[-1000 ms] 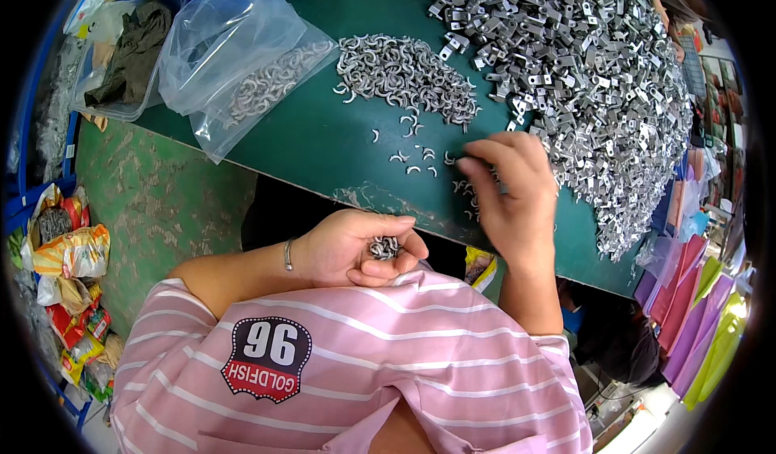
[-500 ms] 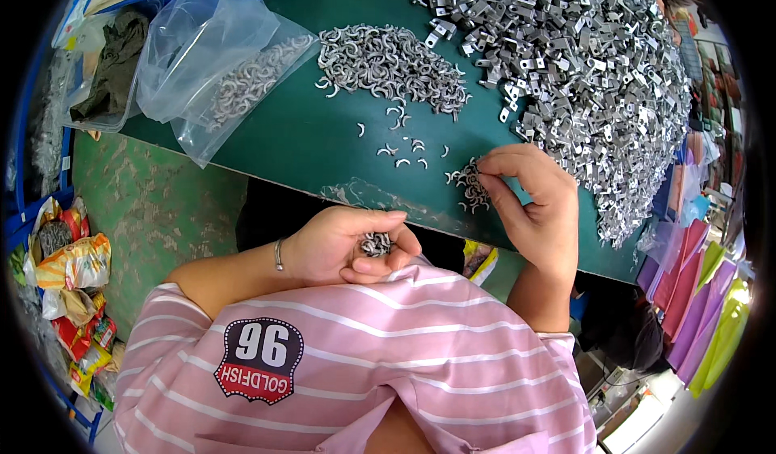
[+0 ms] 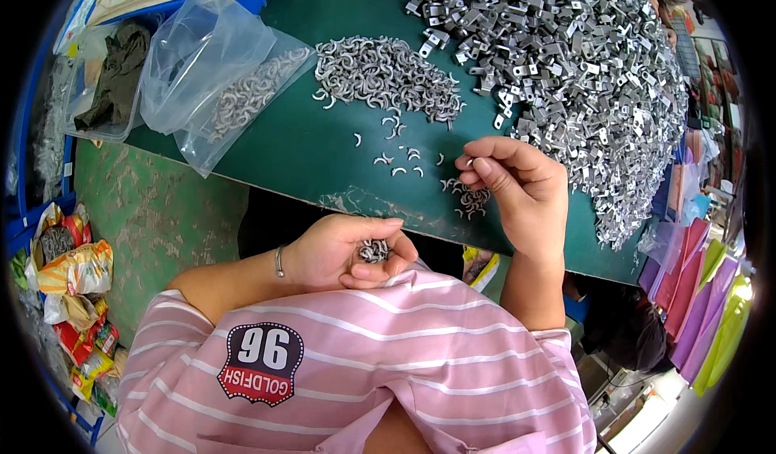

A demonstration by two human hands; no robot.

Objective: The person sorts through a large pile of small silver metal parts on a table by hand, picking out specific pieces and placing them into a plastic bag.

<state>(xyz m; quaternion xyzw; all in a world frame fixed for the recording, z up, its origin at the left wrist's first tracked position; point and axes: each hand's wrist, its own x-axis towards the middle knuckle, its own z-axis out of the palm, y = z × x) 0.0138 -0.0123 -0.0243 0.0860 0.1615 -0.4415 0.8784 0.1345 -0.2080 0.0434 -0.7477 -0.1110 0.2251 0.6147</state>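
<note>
My left hand (image 3: pixel 343 252) is cupped below the table's near edge, close to my chest, and holds a small clump of curved metal clips (image 3: pixel 373 250). My right hand (image 3: pixel 521 195) hovers over the green table (image 3: pixel 283 155) with thumb and forefinger pinched together just above a little cluster of the same clips (image 3: pixel 469 198); whether a clip is between the fingertips is too small to tell. A few loose clips (image 3: pixel 396 159) lie scattered left of that hand. A larger heap of curved clips (image 3: pixel 386 74) sits farther back.
A big pile of silver metal brackets (image 3: pixel 582 66) covers the table's right side. Clear plastic bags (image 3: pixel 218 82), one with clips inside, lie at the left. Snack wrappers (image 3: pixel 69 276) sit on the floor at left, and coloured bags (image 3: pixel 703 300) hang at right.
My right hand has lifted off the table and drawn back slightly, fingers now pinched above the small cluster. My left hand stays cupped on its clump of clips.
</note>
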